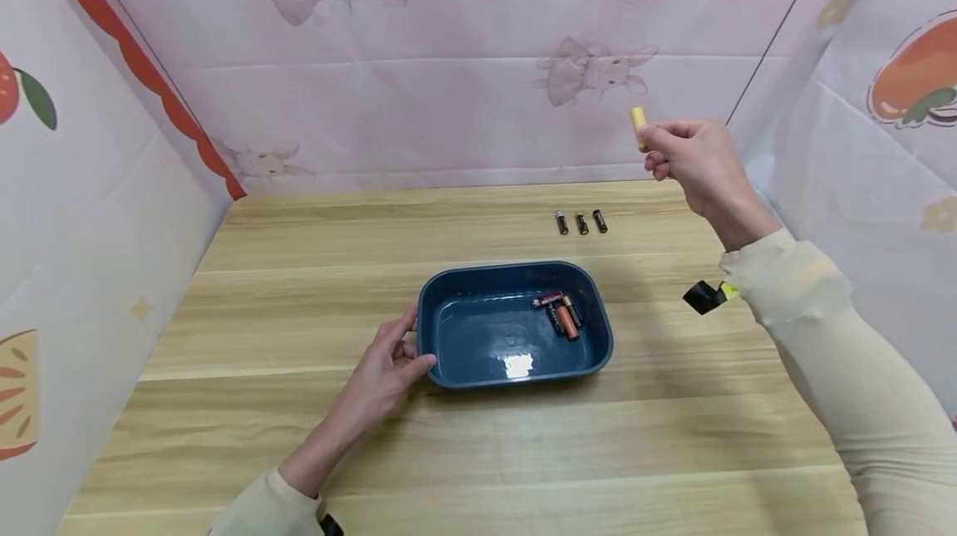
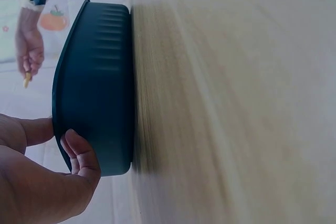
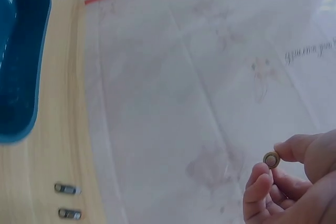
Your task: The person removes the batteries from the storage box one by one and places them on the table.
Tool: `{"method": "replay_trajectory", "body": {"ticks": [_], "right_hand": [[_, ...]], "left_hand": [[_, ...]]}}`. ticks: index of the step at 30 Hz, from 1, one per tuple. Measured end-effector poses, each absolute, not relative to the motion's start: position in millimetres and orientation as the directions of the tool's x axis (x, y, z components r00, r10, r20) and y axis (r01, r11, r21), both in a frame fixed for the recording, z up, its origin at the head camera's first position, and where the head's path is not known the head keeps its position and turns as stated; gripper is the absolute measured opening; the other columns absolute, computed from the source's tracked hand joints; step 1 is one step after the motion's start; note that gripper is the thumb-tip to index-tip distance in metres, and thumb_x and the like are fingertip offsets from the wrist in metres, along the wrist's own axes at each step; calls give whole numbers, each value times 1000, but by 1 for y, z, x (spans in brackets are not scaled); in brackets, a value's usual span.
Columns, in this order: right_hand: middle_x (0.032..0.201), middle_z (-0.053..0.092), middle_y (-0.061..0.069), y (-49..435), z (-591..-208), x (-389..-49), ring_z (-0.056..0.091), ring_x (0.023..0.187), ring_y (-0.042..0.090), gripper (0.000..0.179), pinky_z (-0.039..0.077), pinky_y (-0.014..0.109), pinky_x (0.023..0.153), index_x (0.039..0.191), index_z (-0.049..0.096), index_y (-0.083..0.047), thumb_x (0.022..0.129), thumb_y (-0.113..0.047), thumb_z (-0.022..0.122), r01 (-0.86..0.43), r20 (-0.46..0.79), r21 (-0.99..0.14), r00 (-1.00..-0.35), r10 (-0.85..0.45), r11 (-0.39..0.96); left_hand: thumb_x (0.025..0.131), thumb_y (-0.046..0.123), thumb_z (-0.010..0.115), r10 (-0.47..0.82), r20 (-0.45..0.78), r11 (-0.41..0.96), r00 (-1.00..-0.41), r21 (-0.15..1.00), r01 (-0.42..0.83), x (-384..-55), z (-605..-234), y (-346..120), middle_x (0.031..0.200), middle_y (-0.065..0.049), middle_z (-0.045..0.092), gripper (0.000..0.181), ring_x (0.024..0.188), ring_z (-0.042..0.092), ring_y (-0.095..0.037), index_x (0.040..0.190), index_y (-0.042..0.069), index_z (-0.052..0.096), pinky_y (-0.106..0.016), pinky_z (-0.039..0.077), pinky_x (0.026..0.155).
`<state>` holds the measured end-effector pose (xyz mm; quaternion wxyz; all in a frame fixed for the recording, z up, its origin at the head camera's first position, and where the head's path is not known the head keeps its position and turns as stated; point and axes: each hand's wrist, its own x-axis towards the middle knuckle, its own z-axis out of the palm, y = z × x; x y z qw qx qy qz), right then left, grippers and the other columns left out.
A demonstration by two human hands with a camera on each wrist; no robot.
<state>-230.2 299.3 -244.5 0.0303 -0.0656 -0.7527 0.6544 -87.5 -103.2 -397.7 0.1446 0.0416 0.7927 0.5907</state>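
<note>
My right hand [image 1: 695,158] is raised above the back right of the table, pinching a yellow battery [image 1: 638,122] between thumb and fingers. In the right wrist view the battery [image 3: 271,160] shows end-on. At the left end of a dark blue plastic bin [image 1: 516,382], my left hand [image 1: 385,374] grips the rim, as the left wrist view of the bin [image 2: 97,87] also shows. Inside, toward the right, lie several batteries, among them an orange one [image 1: 567,322] and a dark red one [image 1: 547,299].
Behind the bin, three dark batteries stand in a row: a left one [image 1: 562,223], a middle one [image 1: 582,223] and a right one [image 1: 601,221]. Printed cloth walls [image 1: 449,120] border the wooden table [image 1: 299,303]. A black strap [image 1: 704,297] hangs from the right sleeve.
</note>
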Motion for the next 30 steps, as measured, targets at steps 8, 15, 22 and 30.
{"method": "replay_trajectory", "body": {"ticks": [8,15,22,30], "right_hand": [[80,70,-4,324,-282,-250,62,62,6,8,51,17,54,92,76,-15,97,-21,74,150,-111,-977,-965,237,154],[83,67,-12,339,-320,-259,63,67,3,37,51,17,58,123,69,1,101,-29,68,179,-102,-933,-963,248,313],[76,66,-15,344,-359,-267,60,65,3,38,50,19,58,122,70,6,100,-25,67,181,-87,-910,-963,256,372],[87,72,-2,341,-391,-274,62,68,7,43,54,23,61,128,67,9,100,-23,68,280,-178,-877,-944,276,390]], "left_hand": [[98,-3,67,238,-182,289,-954,951,-109,-88,-397,-102,146,-20,37,75,94,62,-22,163,4,27,-19,50,72],[98,-3,67,231,-186,298,-955,948,-112,-89,-396,-101,144,-20,38,75,94,61,-22,163,5,28,-18,51,73],[98,-4,67,224,-182,297,-957,948,-111,-89,-396,-101,143,-19,40,75,94,61,-22,162,4,29,-18,50,73],[97,-5,67,223,-181,291,-958,950,-111,-88,-395,-102,141,-20,40,75,94,61,-22,162,4,29,-18,50,73]]}}
